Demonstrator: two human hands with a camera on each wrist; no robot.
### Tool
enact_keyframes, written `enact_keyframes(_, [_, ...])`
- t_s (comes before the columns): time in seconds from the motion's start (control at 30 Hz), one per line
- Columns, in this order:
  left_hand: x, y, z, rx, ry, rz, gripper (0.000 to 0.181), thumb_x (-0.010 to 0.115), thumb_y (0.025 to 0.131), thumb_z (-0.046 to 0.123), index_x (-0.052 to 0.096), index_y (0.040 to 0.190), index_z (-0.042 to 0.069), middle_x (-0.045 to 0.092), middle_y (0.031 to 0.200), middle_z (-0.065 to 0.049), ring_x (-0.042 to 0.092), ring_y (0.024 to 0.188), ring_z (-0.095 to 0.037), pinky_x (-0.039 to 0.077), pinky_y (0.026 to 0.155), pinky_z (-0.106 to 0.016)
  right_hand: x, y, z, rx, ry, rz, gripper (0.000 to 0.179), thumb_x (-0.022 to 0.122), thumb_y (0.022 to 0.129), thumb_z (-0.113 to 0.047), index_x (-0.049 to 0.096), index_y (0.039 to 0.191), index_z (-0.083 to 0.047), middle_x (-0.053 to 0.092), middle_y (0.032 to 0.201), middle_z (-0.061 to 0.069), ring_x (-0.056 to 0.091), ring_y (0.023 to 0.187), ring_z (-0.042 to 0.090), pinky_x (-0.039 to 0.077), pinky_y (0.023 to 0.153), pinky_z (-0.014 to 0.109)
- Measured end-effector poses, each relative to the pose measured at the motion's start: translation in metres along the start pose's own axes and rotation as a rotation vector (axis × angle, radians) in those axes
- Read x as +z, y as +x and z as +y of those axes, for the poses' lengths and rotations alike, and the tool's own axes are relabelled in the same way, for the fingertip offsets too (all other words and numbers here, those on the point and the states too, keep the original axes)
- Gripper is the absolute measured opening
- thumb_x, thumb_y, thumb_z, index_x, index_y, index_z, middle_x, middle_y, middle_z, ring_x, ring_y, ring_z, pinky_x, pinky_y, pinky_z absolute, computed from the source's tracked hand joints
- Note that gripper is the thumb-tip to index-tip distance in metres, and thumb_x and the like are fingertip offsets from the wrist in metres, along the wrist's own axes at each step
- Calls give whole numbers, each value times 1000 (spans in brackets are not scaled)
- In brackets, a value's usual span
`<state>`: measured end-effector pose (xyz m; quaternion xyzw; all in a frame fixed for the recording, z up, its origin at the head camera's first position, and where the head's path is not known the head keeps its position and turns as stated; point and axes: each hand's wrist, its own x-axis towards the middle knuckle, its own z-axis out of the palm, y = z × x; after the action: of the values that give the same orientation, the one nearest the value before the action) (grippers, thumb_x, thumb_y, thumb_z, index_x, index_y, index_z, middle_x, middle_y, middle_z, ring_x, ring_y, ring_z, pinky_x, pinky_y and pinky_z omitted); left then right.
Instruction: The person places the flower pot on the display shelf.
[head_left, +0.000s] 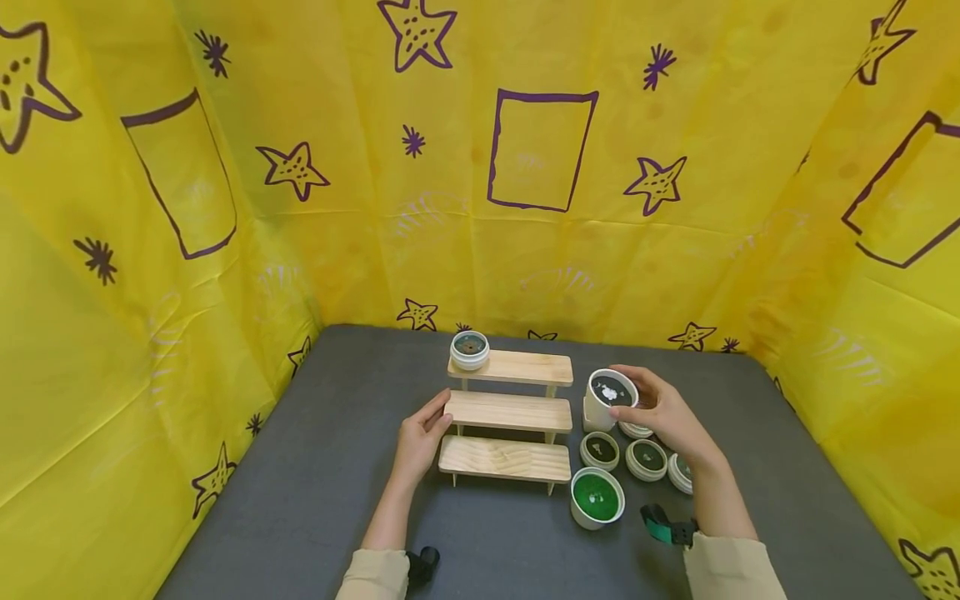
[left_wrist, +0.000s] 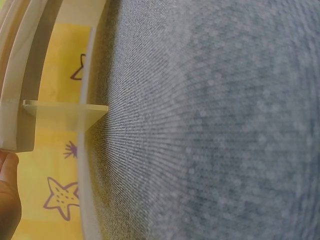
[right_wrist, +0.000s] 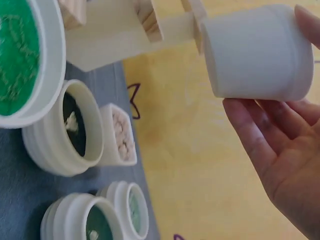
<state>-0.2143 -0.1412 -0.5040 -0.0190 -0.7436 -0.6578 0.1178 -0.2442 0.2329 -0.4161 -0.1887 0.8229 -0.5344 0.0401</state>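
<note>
My right hand holds a white cup with a dark filling and a white mark on top. It is raised just right of a three-tier wooden stand. In the right wrist view, the thumb is at the cup's rim side and the fingers are beneath its wall. My left hand touches the left end of the middle tier with thumb and fingertips. A fingertip lies against the board's end in the left wrist view. On the top tier's left end sits a round white jar with a dark greyish filling.
In front of the stand's right side is a white cup with a green filling. Several low white jars cluster beside it, under the right forearm. A small square white pot with pinkish bits stands among them. Yellow patterned cloth surrounds the grey table.
</note>
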Motion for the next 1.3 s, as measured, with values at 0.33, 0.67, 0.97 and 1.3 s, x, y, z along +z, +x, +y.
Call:
enact_keyframes(0.33, [1,1,-2,11,5,11,43,61,94,1,55,137,-5,53,146,-19,50,136,-28,45,108,-26,14,26,-21,7,7,-4,68,75,87,-16,43,146,-6,55,135,23,65,97,3,58,78,21])
enact_keyframes(0.67, [1,0,0,-14,-2,14,43,61,94,-1,54,137,-5,52,146,-21,48,137,-34,44,109,-30,40,50,-32,38,-17,46,75,78,85,-21,40,148,-4,56,137,22,64,103,22,55,78,18])
enact_keyframes(0.97, [1,2,1,-6,14,7,44,61,94,0,54,137,-4,52,146,-20,49,136,-34,44,109,-29,58,68,-45,47,30,80,76,78,85,-23,41,148,-7,59,136,19,64,107,26,56,78,19])
enact_keyframes(1.3, [1,2,0,13,13,8,43,60,94,-1,54,137,-6,52,145,-22,48,136,-36,44,109,-29,73,88,-55,20,44,69,75,78,85,-22,42,148,-6,59,137,17,62,113,29,52,81,16])
